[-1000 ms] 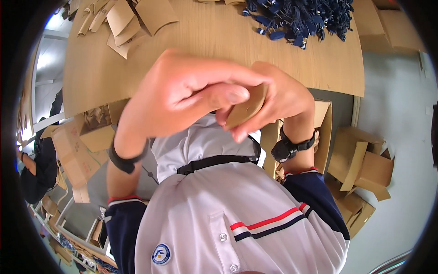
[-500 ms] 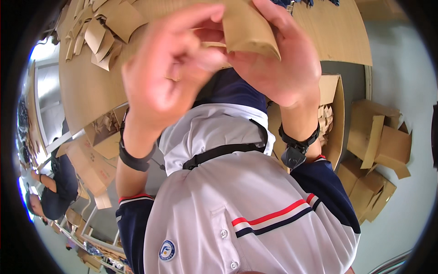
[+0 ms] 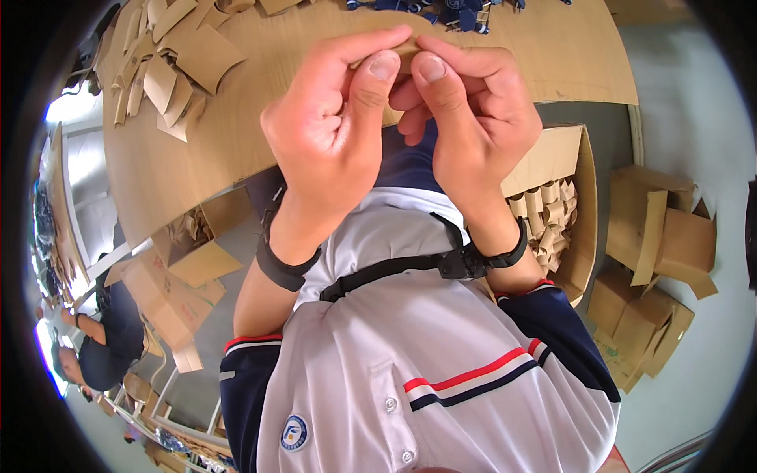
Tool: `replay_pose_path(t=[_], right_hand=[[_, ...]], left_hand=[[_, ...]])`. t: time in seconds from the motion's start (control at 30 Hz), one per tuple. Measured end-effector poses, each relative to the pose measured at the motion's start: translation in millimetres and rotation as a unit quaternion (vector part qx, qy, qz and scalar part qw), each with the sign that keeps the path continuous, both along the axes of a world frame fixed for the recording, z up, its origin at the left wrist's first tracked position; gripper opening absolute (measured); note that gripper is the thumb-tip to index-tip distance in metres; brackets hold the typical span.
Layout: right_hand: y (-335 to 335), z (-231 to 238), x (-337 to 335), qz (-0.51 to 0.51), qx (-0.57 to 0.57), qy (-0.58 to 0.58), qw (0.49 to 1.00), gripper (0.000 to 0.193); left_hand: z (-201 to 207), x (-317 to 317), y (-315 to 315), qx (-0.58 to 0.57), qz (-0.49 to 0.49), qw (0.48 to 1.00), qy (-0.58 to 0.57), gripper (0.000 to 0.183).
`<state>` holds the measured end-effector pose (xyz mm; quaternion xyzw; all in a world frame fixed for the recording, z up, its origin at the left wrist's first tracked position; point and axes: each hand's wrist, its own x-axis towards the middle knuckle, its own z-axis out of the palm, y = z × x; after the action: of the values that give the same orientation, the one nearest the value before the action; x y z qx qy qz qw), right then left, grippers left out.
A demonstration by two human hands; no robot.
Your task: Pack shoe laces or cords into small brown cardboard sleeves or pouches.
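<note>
A brown cardboard piece (image 3: 407,50) is held above the table's near edge, seen nearly edge-on between both hands. My left hand (image 3: 327,122) pinches one end between thumb and fingers. At the other end, my right hand (image 3: 481,118) grips it the same way, thumb on the near side. The fingers cover most of the piece, so its full shape is hidden. To the left on the wooden table (image 3: 189,158) lies a loose pile of similar brown cardboard pieces (image 3: 209,55), some flat and some curved.
Small navy items (image 3: 461,14) lie at the table's far side. Right of my body, an open carton (image 3: 585,236) contains folded cardboard pieces (image 3: 548,209). Another open carton (image 3: 206,264) is below the table's left. Cartons (image 3: 682,244) stand by the right wall. A person (image 3: 118,339) is at far left.
The cardboard piece, earlier raised with its broad face showing, is now seen nearly edge-on. Both hands have drawn closer together, and my left hand now pinches the piece too.
</note>
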<state>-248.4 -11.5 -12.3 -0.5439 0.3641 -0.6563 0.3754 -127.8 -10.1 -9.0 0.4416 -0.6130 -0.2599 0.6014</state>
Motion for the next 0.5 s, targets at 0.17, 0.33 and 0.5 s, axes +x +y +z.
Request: replay_pose_path(t=[0.17, 0.33, 0.5], right_hand=[[11.7, 23.5, -54.6, -0.037, 0.092, 0.077, 0.992, 0.009], [73.4, 46.4, -211.5, -0.148, 0.395, 0.237, 0.875, 0.006], [113.0, -91.7, -286.1, -0.276, 0.533, 0.374, 0.708, 0.018]], left_hand=[[4.7, -9.5, 7.4, 0.054, -0.113, 0.987, 0.102, 0.02], [29.9, 63.7, 33.5, -0.094, -0.054, 0.986, 0.124, 0.039], [53.1, 124.2, 65.4, -0.251, -0.023, 0.915, 0.315, 0.038]])
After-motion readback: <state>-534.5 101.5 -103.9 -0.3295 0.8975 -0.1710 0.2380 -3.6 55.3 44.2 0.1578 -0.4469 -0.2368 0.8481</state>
